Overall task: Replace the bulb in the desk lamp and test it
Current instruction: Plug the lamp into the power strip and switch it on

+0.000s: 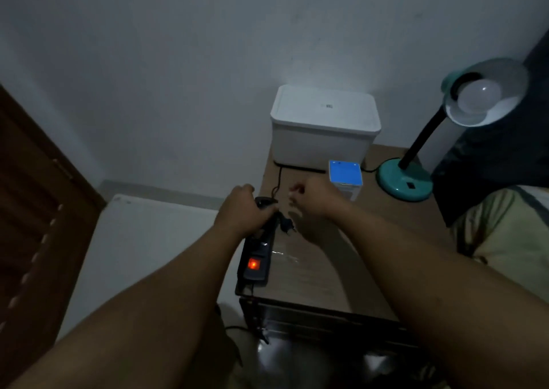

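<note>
The lamp [407, 177] has a teal base, a black bendy neck and a teal shade that is white inside; its bulb [479, 94] is white and unlit; the power strip [258, 258] is black, its switch [253, 264] glowing orange-red; the box [324, 127] behind is plain white; the small carton [345, 176] is blue on top, perhaps white on its sides; the table [326, 270] is light brown; the door [35, 210] is dark brown.

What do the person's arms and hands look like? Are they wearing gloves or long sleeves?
No gloves and no long sleeves. Both forearms are bare all the way to the bottom edge of the picture. The left hand and the right hand are bare too. I can't see any watch, bracelet or ring, though the room is dim and the right hand's fingers are blurry.
</note>
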